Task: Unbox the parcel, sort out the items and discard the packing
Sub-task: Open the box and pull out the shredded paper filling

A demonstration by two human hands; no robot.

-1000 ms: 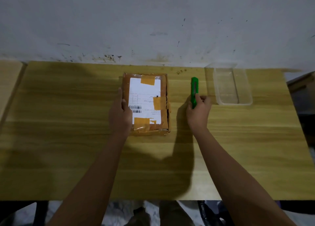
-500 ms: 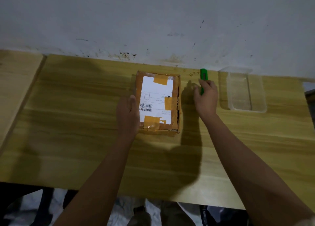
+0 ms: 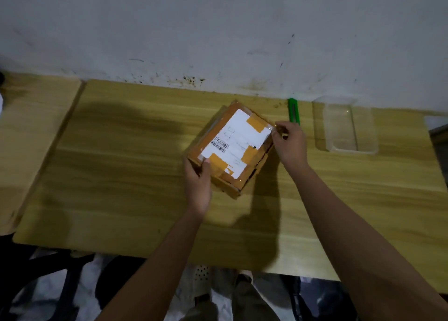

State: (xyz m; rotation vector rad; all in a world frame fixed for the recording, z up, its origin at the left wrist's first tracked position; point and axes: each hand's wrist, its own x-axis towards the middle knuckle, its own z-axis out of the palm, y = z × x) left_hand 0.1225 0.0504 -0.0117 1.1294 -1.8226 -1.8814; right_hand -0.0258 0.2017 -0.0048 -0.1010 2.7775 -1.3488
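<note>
A brown cardboard parcel (image 3: 232, 146) with a white shipping label and orange tape patches is tilted, lifted off the wooden table (image 3: 121, 163) and turned diagonally. My left hand (image 3: 197, 182) grips its near left corner, thumb on top. My right hand (image 3: 289, 142) holds its far right corner, fingers pinched at the taped edge. A green utility knife (image 3: 293, 111) lies on the table just behind my right hand, not held.
A clear plastic container (image 3: 349, 126) stands at the back right of the table by the stained wall. A second wooden tabletop (image 3: 31, 131) adjoins on the left. Table legs and the floor show below the near edge.
My right hand let go of the green knife and moved onto the parcel's right corner. Both hands have lifted and rotated the parcel diagonally. The knife now lies further back.
</note>
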